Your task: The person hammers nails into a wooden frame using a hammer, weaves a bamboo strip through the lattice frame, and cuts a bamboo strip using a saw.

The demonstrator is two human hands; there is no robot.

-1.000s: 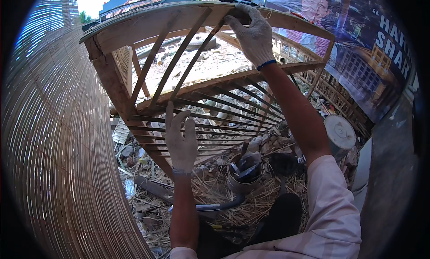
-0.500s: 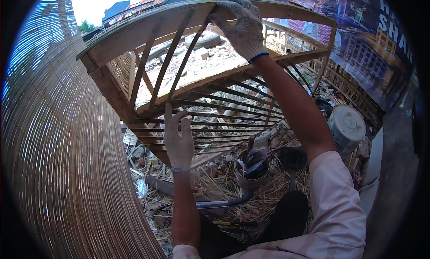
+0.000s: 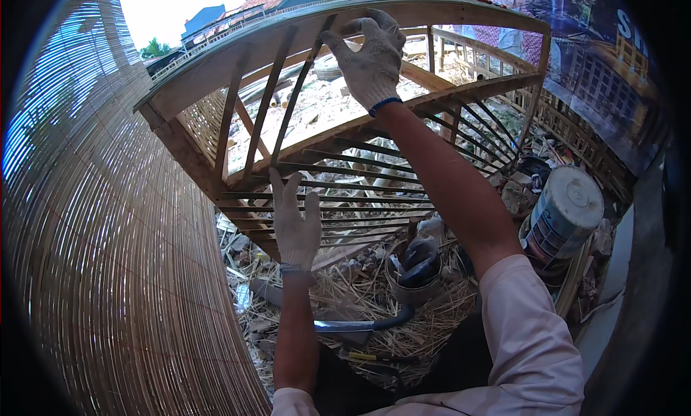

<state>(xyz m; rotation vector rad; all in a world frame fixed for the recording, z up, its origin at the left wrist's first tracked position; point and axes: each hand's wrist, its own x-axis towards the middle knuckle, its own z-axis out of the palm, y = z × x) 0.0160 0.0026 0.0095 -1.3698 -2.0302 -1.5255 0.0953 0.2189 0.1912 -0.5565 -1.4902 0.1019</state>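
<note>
Both of my hands wear pale knitted gloves. My right hand [image 3: 371, 60] is raised at the upper rail [image 3: 461, 14] of a wooden frame, its thumb against the top of a slanted bamboo slat [image 3: 294, 108]. Its thumb and fingers are apart, with the fingertips bent near the rail. Lower down, my left hand [image 3: 297, 225] is open, one finger pointing up at the foot of the same slat, by the middle rail [image 3: 432, 103]. More slats lie side by side below that rail, behind the left hand.
A curved bamboo-strip screen [image 3: 137, 243] rises close on the left. At right stands a lidded bucket [image 3: 565, 211] before a printed banner [image 3: 590, 70]. A small pot with dark contents [image 3: 417, 272], a grey-blue curved pipe [image 3: 367, 324] and a yellow-marked tool [image 3: 378, 357] lie among straw.
My right hand has shifted left and slightly down along the upper rail. My left hand stays at the slat's foot. The whole view has turned a little.
</note>
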